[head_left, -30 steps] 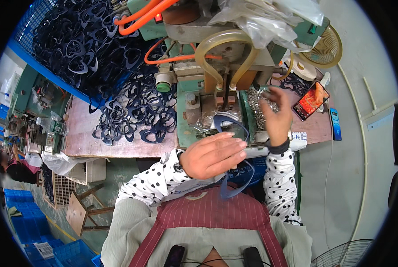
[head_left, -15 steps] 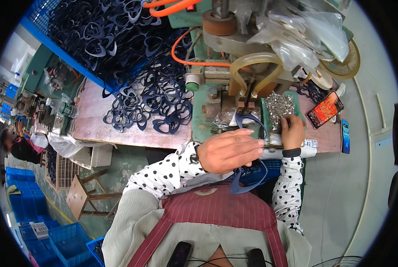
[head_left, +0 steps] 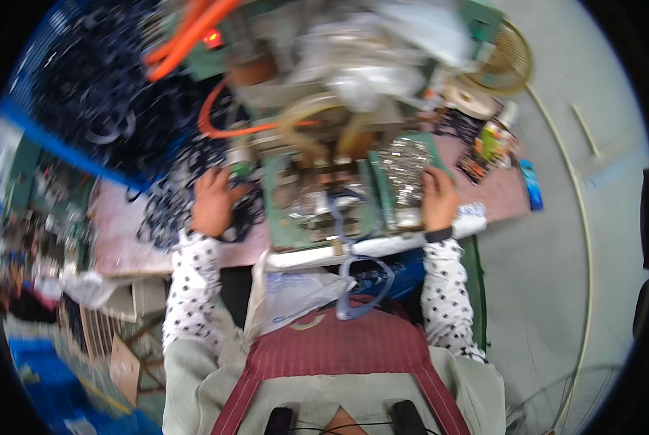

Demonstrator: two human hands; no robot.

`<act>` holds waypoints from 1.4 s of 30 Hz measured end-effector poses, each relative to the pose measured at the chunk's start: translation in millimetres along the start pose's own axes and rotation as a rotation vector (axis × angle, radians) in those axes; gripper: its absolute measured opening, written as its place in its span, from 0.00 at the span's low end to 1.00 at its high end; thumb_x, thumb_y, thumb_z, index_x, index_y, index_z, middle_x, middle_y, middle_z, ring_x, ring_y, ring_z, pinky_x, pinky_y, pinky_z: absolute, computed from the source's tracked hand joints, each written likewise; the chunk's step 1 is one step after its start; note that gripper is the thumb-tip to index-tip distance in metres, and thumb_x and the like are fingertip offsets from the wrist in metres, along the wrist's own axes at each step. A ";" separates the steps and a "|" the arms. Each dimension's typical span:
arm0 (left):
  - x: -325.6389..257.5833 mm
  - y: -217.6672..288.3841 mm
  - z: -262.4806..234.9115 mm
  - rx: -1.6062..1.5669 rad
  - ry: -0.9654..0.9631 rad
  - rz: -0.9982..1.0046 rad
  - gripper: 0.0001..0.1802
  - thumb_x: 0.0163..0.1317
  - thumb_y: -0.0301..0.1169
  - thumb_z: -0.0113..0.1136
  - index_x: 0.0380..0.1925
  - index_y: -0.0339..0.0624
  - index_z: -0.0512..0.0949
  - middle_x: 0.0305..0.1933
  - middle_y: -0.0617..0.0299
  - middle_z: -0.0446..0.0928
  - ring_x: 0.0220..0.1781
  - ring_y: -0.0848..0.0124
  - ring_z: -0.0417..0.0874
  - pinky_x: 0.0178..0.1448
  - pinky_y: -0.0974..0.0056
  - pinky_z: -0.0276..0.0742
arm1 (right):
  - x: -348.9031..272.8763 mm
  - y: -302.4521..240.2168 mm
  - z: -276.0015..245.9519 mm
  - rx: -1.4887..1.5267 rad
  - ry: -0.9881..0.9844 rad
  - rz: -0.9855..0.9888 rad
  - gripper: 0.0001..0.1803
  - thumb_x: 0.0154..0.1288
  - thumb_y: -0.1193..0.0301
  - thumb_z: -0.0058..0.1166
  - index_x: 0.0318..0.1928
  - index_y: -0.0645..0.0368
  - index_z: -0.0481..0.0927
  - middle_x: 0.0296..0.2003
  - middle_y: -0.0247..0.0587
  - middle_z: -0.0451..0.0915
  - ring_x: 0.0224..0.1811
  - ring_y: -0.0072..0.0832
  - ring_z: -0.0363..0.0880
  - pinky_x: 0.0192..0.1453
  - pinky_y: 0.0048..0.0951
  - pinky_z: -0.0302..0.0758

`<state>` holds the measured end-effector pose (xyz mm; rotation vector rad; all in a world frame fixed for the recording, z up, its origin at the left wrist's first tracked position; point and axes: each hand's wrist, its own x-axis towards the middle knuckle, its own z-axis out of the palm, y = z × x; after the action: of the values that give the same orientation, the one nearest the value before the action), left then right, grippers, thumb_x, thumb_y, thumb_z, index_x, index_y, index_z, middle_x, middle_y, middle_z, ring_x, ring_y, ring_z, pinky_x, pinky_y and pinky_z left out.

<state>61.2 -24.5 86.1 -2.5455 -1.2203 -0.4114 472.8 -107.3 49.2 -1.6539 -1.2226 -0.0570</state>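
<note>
My left hand (head_left: pixel 215 201) reaches over the loose pile of dark blue loop-shaped pieces (head_left: pixel 166 206) on the table, thumb and fingers apart, with nothing visible held. At the right side of a green tray of small shiny metal bits (head_left: pixel 404 170), my right hand (head_left: pixel 440 201) has its fingers curled together over the bits. Whatever it pinches is hidden. Between my hands, a dark blue loop (head_left: pixel 339 217) lies at the front of a press (head_left: pixel 331 170). Another blue loop (head_left: pixel 346 297) hangs below the table edge before my apron, untouched by either hand. Motion blurs the picture.
A blue crate (head_left: pixel 70 148) heaped with dark loops stands at the back left. Orange hoses (head_left: pixel 207 109) and clear plastic bags (head_left: pixel 360 61) hang about the press. A phone (head_left: pixel 487 148) and a small blue packet (head_left: pixel 530 185) lie at the right.
My left hand has gone from in front of the press to the loop pile at the left. My right hand stays at the metal bits. The whole view has shifted.
</note>
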 end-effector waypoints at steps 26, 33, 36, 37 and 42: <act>19.9 31.8 -21.6 -0.837 0.490 -0.530 0.10 0.70 0.29 0.53 0.43 0.35 0.79 0.31 0.59 0.79 0.28 0.73 0.78 0.36 0.68 0.74 | 17.9 -134.5 -21.8 0.542 -0.453 0.009 0.09 0.58 0.80 0.59 0.40 0.63 0.85 0.34 0.35 0.81 0.34 0.19 0.76 0.37 0.19 0.68; 8.5 80.8 -41.7 -0.672 0.668 -0.208 0.13 0.56 0.16 0.53 0.42 0.34 0.78 0.38 0.53 0.81 0.39 0.59 0.79 0.49 0.60 0.73 | 6.7 -164.8 -20.0 0.539 -0.575 0.265 0.24 0.51 0.79 0.64 0.49 0.63 0.70 0.30 0.32 0.81 0.23 0.08 0.61 0.26 0.14 0.58; 11.1 87.3 -48.5 -0.561 0.728 0.003 0.24 0.42 0.14 0.56 0.45 0.36 0.77 0.39 0.56 0.81 0.38 0.60 0.79 0.49 0.55 0.73 | 12.3 -175.4 -14.8 0.567 -0.574 0.265 0.25 0.51 0.80 0.64 0.49 0.63 0.69 0.29 0.33 0.80 0.23 0.09 0.62 0.26 0.14 0.59; 12.2 90.4 -54.2 -0.564 0.716 0.055 0.25 0.42 0.15 0.58 0.46 0.37 0.77 0.40 0.57 0.81 0.38 0.60 0.79 0.49 0.55 0.73 | 13.2 -176.6 -10.4 0.607 -0.564 0.276 0.28 0.50 0.81 0.64 0.51 0.64 0.66 0.29 0.35 0.80 0.23 0.10 0.64 0.27 0.15 0.61; 17.7 110.9 -77.6 -0.562 0.641 0.345 0.26 0.46 0.24 0.64 0.51 0.42 0.76 0.47 0.57 0.82 0.44 0.63 0.83 0.53 0.54 0.76 | 8.0 -170.4 2.3 0.671 -0.483 0.284 0.30 0.49 0.77 0.67 0.52 0.65 0.66 0.30 0.41 0.84 0.24 0.16 0.73 0.30 0.19 0.70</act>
<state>149.2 -107.6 149.1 -2.6183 -0.4558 -1.5024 351.9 -108.9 169.6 -1.2457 -1.1585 0.8803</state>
